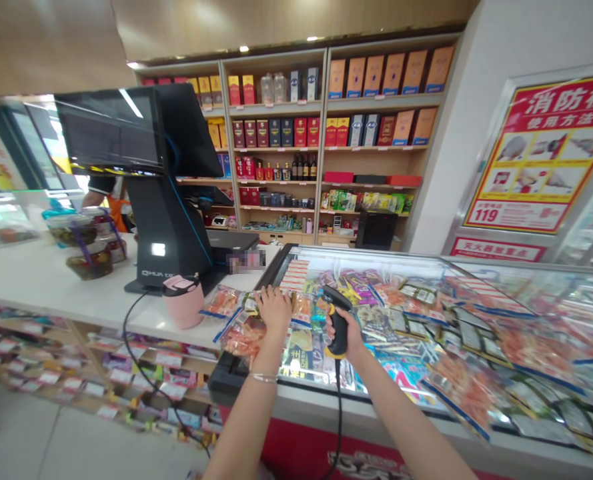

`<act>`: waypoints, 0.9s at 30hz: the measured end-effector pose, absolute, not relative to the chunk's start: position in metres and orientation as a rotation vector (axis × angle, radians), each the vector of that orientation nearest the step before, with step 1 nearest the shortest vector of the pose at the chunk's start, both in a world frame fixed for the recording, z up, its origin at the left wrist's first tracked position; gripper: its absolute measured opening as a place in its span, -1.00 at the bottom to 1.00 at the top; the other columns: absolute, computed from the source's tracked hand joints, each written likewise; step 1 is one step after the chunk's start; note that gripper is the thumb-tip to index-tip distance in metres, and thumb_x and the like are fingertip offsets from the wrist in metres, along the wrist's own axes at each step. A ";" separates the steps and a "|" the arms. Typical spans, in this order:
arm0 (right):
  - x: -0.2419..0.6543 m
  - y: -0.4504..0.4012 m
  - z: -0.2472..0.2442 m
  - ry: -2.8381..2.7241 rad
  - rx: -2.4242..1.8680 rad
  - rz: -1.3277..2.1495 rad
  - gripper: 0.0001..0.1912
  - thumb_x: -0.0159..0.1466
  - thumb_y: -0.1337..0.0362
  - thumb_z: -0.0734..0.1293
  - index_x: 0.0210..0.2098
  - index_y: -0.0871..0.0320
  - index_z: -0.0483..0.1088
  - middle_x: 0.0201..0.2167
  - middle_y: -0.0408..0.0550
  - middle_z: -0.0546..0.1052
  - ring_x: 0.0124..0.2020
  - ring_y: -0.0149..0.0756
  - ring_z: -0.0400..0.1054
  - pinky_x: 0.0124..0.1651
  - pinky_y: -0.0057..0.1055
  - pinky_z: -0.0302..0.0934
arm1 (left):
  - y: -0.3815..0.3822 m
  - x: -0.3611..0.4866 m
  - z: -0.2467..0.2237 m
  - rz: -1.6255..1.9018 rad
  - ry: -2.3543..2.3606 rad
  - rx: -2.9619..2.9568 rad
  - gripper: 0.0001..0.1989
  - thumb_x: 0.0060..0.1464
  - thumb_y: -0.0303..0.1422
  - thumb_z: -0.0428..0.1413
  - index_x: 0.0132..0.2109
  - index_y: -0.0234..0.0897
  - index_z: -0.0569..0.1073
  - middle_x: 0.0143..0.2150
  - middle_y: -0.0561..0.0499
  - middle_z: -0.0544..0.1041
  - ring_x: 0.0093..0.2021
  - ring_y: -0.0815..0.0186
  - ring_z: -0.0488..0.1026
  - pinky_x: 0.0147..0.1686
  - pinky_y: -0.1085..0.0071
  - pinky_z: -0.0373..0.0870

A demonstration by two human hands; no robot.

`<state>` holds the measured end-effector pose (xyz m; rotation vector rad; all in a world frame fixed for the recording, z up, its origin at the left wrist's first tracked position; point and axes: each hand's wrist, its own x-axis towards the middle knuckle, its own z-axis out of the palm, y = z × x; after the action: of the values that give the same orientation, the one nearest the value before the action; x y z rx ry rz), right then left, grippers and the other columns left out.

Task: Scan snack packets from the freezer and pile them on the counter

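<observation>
My right hand (345,331) is wrapped round the grip of a black and yellow barcode scanner (337,333), whose head points left over the glass-topped freezer and whose cable hangs down in front. My left hand (274,308) lies palm down with fingers spread, on or just above packets at the freezer's left end. Beside it are a clear packet of orange-pink food (243,335) and another such packet (223,301) nearer the counter. Many snack packets (376,320) cover the freezer top to the right of the scanner.
A pink cup (183,303) stands on the white counter (36,280) before a black checkout terminal (171,227). Stacked plastic tubs (89,250) are further left. Shelves (276,110) of boxes and bottles line the back. Part of a person (99,190) shows behind the terminal.
</observation>
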<state>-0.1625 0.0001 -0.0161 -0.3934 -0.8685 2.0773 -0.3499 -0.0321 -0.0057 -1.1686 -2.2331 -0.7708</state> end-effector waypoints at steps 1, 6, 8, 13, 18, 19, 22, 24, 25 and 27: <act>-0.163 0.000 -0.016 -0.873 -0.400 2.081 -0.74 0.00 0.13 0.43 -0.42 0.16 0.37 -0.63 -0.21 0.37 -0.71 -0.51 0.13 -0.71 -0.58 0.08 | -0.032 -0.350 -0.006 -0.772 -2.229 -1.170 -0.52 0.25 -0.22 -0.16 0.02 -0.44 0.50 0.14 -0.31 0.44 0.24 -0.07 0.25 0.27 -0.10 -0.05; -0.160 -0.005 -0.011 -0.831 -0.461 2.006 -0.73 -0.01 0.12 0.42 -0.45 0.14 0.34 -0.63 -0.22 0.37 -0.72 -0.51 0.14 -0.71 -0.58 0.08 | -0.030 -0.348 -0.001 -0.790 -2.214 -1.191 -0.54 0.22 -0.24 -0.13 0.02 -0.45 0.49 0.14 -0.31 0.43 0.21 -0.08 0.27 0.25 -0.09 0.01; -0.154 -0.008 -0.004 -0.796 -0.468 1.934 -0.74 -0.01 0.12 0.42 -0.46 0.13 0.33 -0.63 -0.23 0.37 -0.72 -0.51 0.15 -0.71 -0.58 0.09 | -0.028 -0.344 0.007 -0.802 -2.209 -1.223 -0.56 0.21 -0.25 -0.11 0.01 -0.46 0.49 0.16 -0.31 0.42 0.22 -0.10 0.26 0.24 -0.08 0.04; -0.115 -0.012 0.031 -0.826 -0.418 1.786 -0.75 -0.01 0.13 0.42 -0.45 0.12 0.34 -0.63 -0.23 0.37 -0.72 -0.50 0.14 -0.72 -0.56 0.10 | -0.020 -0.320 0.039 -0.897 -2.143 -1.315 -0.58 0.20 -0.25 -0.08 0.01 -0.46 0.48 0.18 -0.33 0.39 0.23 -0.09 0.24 0.25 -0.05 0.04; -0.048 -0.015 0.075 -0.952 -0.427 1.618 -0.75 0.00 0.13 0.42 -0.44 0.11 0.32 -0.62 -0.24 0.37 -0.72 -0.48 0.18 -0.72 -0.54 0.13 | -0.008 -0.274 0.066 -0.997 -1.976 -1.462 -0.58 0.23 -0.22 -0.10 0.02 -0.42 0.44 0.18 -0.32 0.38 0.24 -0.03 0.23 0.22 -0.01 0.09; -0.034 -0.015 0.081 -0.975 -0.434 1.581 -0.75 0.01 0.13 0.41 -0.43 0.11 0.31 -0.62 -0.24 0.37 -0.72 -0.48 0.18 -0.72 -0.55 0.13 | -0.006 -0.263 0.069 -1.009 -1.947 -1.497 -0.58 0.24 -0.21 -0.11 0.03 -0.42 0.43 0.18 -0.32 0.38 0.23 -0.03 0.23 0.21 0.00 0.12; 0.008 -0.019 0.091 -0.992 -0.476 1.458 -0.75 0.03 0.13 0.41 -0.44 0.11 0.30 -0.61 -0.24 0.37 -0.71 -0.47 0.19 -0.72 -0.54 0.14 | 0.003 -0.227 0.069 -1.049 -1.888 -1.627 -0.60 0.25 -0.24 -0.11 0.08 -0.41 0.38 0.16 -0.29 0.39 0.19 0.03 0.27 0.17 0.10 0.18; 0.033 -0.020 0.092 -0.977 -0.510 1.391 -0.76 0.03 0.14 0.41 -0.43 0.11 0.31 -0.62 -0.24 0.37 -0.72 -0.46 0.19 -0.71 -0.53 0.14 | 0.009 -0.201 0.064 -1.079 -1.865 -1.731 -0.61 0.26 -0.27 -0.12 0.10 -0.39 0.34 0.11 -0.25 0.43 0.14 0.09 0.32 0.14 0.16 0.21; 0.045 -0.020 0.091 -0.967 -0.528 1.371 -0.76 0.02 0.14 0.42 -0.42 0.11 0.31 -0.62 -0.24 0.37 -0.72 -0.46 0.19 -0.71 -0.53 0.14 | 0.013 -0.188 0.061 -1.088 -1.858 -1.785 -0.62 0.26 -0.27 -0.13 0.10 -0.38 0.34 0.09 -0.22 0.44 0.11 0.11 0.34 0.13 0.19 0.22; 0.065 -0.019 0.088 -0.941 -0.569 1.357 -0.75 0.02 0.15 0.42 -0.41 0.12 0.32 -0.61 -0.23 0.38 -0.71 -0.47 0.19 -0.71 -0.53 0.14 | 0.022 -0.164 0.052 -1.084 -1.844 -1.897 -0.64 0.26 -0.28 -0.12 0.10 -0.35 0.33 0.07 -0.20 0.45 0.09 0.14 0.35 0.11 0.22 0.23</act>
<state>0.0649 -0.0193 0.0880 -0.5690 -0.9407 1.3569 -0.1635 0.0215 0.0521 -1.8968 -1.8439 -1.0835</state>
